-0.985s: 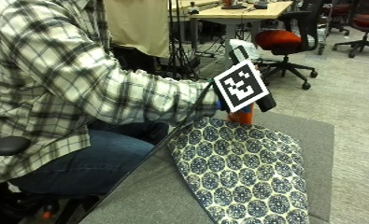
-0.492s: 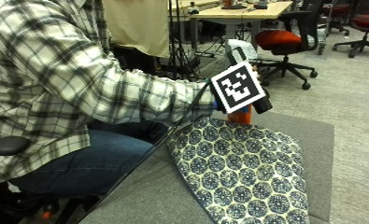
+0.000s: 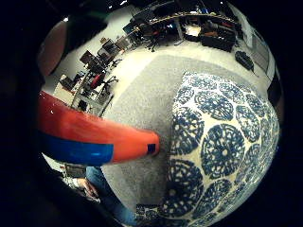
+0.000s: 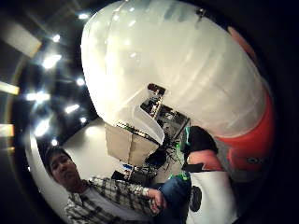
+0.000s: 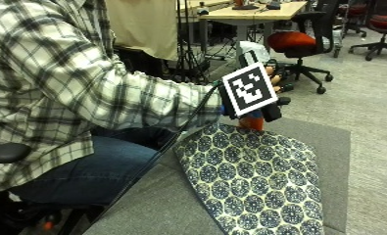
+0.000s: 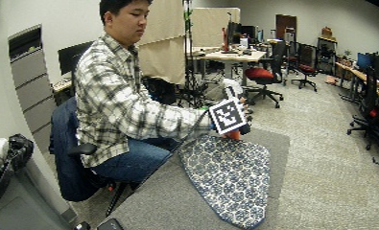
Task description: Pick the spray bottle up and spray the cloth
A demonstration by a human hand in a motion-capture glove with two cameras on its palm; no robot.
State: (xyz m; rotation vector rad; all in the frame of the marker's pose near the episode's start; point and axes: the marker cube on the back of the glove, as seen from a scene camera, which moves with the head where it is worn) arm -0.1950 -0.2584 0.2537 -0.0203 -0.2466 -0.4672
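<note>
In the outside view my gloved right hand (image 5: 279, 84) grips the spray bottle (image 5: 252, 122) and holds it upright just above the far end of the cloth (image 5: 258, 181). The bottle has an orange body and a white spray head (image 5: 250, 49). The cloth is white with a blue round pattern and lies flat on the grey table (image 5: 160, 205). In the little finger side palm view the orange bottle (image 3: 94, 137) with its blue label hangs beside the cloth (image 3: 222, 142). The white upper part of the bottle (image 4: 177, 70) fills the thumb side palm view. The wide outside view shows the same hand (image 6: 242, 128), bottle (image 6: 233, 135) and cloth (image 6: 230, 177).
The grey table (image 6: 278, 143) ends just beyond the cloth's far and right sides. Behind it stand an office chair with a red seat (image 5: 297, 39) and a wooden desk (image 5: 258, 11). The person sits at the table's left side.
</note>
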